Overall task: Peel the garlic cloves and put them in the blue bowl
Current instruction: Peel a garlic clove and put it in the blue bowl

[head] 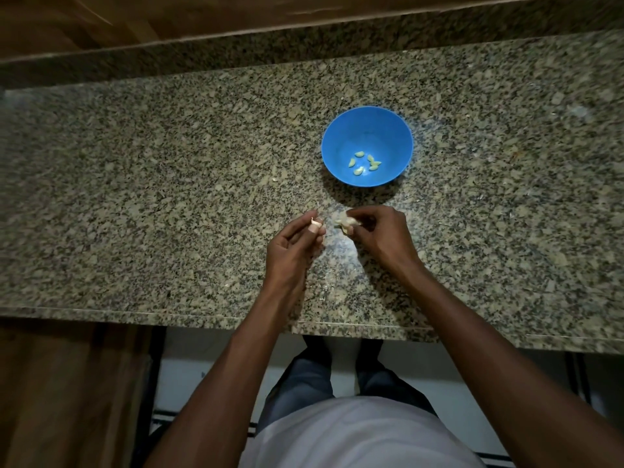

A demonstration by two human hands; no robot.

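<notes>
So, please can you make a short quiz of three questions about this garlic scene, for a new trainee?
1. True or false: the blue bowl is empty.
2. What does the left hand pinch?
A. a garlic clove
B. a knife
C. a spoon
3. Fill in: the right hand holds the remaining garlic cluster above the granite ____.

Key: 1 false, peeled cloves lie inside; 2 A; 3 counter.
</notes>
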